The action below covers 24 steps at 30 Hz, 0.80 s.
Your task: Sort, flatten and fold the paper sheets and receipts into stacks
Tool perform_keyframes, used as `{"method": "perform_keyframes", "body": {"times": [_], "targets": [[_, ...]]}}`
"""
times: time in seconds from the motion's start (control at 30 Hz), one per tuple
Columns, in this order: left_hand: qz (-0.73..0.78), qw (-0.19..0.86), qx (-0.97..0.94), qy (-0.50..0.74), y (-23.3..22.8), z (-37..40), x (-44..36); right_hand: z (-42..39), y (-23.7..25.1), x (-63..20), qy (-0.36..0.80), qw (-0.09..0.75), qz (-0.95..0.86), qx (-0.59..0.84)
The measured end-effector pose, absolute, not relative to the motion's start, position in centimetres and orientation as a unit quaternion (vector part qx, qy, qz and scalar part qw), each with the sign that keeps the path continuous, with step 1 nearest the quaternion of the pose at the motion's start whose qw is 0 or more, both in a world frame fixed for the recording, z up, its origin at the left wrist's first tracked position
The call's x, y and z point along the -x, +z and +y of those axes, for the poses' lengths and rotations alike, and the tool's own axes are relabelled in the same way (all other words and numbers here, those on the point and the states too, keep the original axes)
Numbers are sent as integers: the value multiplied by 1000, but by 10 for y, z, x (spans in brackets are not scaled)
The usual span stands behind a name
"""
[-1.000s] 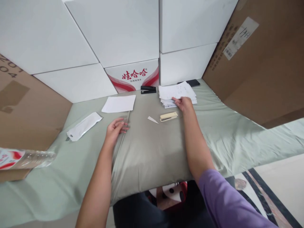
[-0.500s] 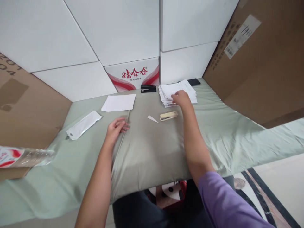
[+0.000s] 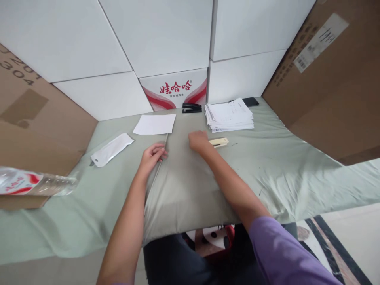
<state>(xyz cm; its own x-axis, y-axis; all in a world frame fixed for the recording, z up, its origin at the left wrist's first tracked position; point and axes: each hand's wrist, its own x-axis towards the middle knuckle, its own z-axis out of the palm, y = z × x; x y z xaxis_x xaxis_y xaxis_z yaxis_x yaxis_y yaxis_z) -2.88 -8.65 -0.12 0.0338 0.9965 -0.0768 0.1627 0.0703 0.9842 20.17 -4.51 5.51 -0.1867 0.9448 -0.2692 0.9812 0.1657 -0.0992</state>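
My left hand [image 3: 153, 156] rests on the green cloth near a seam, its fingers loosely bent and apart, with nothing in them. My right hand [image 3: 198, 140] is low over the cloth at the left end of a cream stapler [image 3: 219, 142]. Its fingers point down and are blurred; whatever lies beneath them is hidden. A stack of printed papers [image 3: 230, 114] stands behind the stapler. To the left, beyond my left hand, lies a white sheet of paper [image 3: 154, 124]. Against the boxes at the back is a black stapler [image 3: 191, 108].
A white packet [image 3: 113, 149] lies on the left, with a plastic water bottle [image 3: 35, 182] farther out. Behind the stack is a black phone [image 3: 251, 101]. White boxes [image 3: 175, 39] wall the back; brown cartons [image 3: 332, 99] stand at both sides of the cloth-covered table [image 3: 184, 198].
My right hand has moved from the paper stack left and toward me, covering the spot where a pointed white paper scrap lay. My left hand stays beside the seam. The view has shifted slightly.
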Motion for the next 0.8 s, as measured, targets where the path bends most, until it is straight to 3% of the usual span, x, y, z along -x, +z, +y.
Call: {"method": "perform_keyframes", "body": {"times": [0.43,0.8], "targets": [[553,478,-541,416,0,-87,25,-39,51,-215,-200,5,749,-632],[551,473,-550,412,-1,-87,26,-37,53,-223,-170,84,810,-555]]}}
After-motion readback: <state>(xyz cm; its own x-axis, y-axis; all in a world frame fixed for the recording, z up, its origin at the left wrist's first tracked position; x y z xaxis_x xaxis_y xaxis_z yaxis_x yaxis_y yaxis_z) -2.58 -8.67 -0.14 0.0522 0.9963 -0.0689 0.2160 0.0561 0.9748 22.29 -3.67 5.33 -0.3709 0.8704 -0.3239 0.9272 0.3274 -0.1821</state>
